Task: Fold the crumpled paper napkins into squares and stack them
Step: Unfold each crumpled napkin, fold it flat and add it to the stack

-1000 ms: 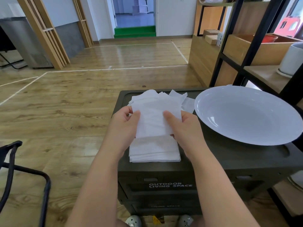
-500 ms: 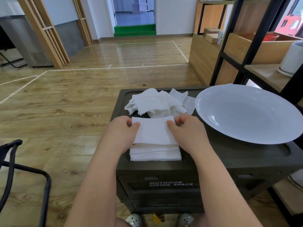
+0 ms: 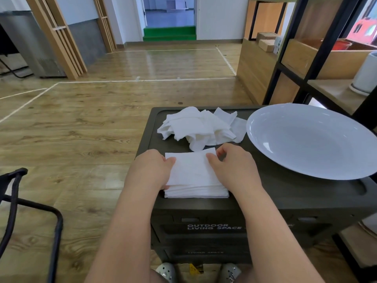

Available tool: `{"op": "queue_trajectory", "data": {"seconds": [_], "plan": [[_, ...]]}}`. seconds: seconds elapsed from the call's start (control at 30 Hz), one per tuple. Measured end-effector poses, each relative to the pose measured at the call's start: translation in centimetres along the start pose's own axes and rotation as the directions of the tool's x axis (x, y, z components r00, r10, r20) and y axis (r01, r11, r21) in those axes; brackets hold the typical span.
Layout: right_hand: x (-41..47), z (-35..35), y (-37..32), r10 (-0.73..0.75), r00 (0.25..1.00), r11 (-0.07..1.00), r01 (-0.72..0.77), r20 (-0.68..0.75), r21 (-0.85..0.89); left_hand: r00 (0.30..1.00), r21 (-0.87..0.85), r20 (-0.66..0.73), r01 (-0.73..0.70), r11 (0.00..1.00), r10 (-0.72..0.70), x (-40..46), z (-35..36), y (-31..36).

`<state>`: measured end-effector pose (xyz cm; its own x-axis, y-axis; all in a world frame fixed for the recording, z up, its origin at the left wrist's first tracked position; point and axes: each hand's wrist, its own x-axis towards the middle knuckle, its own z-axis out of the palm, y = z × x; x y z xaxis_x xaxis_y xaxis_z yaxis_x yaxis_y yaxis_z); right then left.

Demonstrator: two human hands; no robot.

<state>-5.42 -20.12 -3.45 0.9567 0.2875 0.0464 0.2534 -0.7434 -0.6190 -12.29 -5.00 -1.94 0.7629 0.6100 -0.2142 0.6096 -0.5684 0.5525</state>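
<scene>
A stack of folded white napkins (image 3: 195, 186) lies at the near edge of the dark storage box (image 3: 275, 193). On top of it lies a folded napkin (image 3: 191, 168). My left hand (image 3: 152, 170) pinches that napkin's left edge and my right hand (image 3: 234, 168) pinches its right edge, thumbs on top. A heap of crumpled white napkins (image 3: 195, 127) sits behind the stack, toward the far side of the box top.
A large white plate (image 3: 318, 139) covers the right half of the box top, close to my right hand. Black and wood shelving (image 3: 318, 58) rises on the right. A black chair frame (image 3: 30, 203) stands at the lower left on the wooden floor.
The napkin that both hands held raised in front of the heap has come down folded onto the stack. Both hands have lowered with it and still hold its edges.
</scene>
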Motion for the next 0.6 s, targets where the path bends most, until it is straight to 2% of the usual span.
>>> {"op": "queue_trajectory", "data": {"seconds": [0.17,0.27,0.37,0.43,0.5,0.6], "plan": [[-0.1,0.5,0.2,0.073,0.995,0.996,-0.07,0.062,-0.049,0.999,0.124,-0.006,0.039,0.991,-0.038,0.8,0.4,-0.6],[-0.1,0.4,0.0,0.099,0.995,0.994,-0.097,0.031,-0.048,0.994,0.148,-0.102,0.043,0.988,-0.028,0.4,0.0,-0.7],[-0.4,-0.1,-1.1,-0.023,0.995,1.0,0.021,-0.101,-0.023,0.937,0.082,-0.338,-0.065,0.994,0.089,-0.6,-0.6,-0.1],[-0.5,0.1,-2.4,-0.135,0.979,0.991,0.132,-0.153,-0.029,0.9,-0.009,-0.393,-0.211,0.978,0.19,-0.8,-0.4,0.6],[-0.3,0.9,-3.2,-0.215,0.967,0.976,0.209,-0.141,-0.056,0.912,-0.067,-0.319,-0.292,0.954,0.257,-0.6,0.6,1.3],[0.0,2.3,-2.9,-0.191,0.981,0.98,0.189,-0.032,-0.061,0.946,-0.06,-0.163,-0.292,0.955,0.279,-0.2,2.4,1.2]]}}
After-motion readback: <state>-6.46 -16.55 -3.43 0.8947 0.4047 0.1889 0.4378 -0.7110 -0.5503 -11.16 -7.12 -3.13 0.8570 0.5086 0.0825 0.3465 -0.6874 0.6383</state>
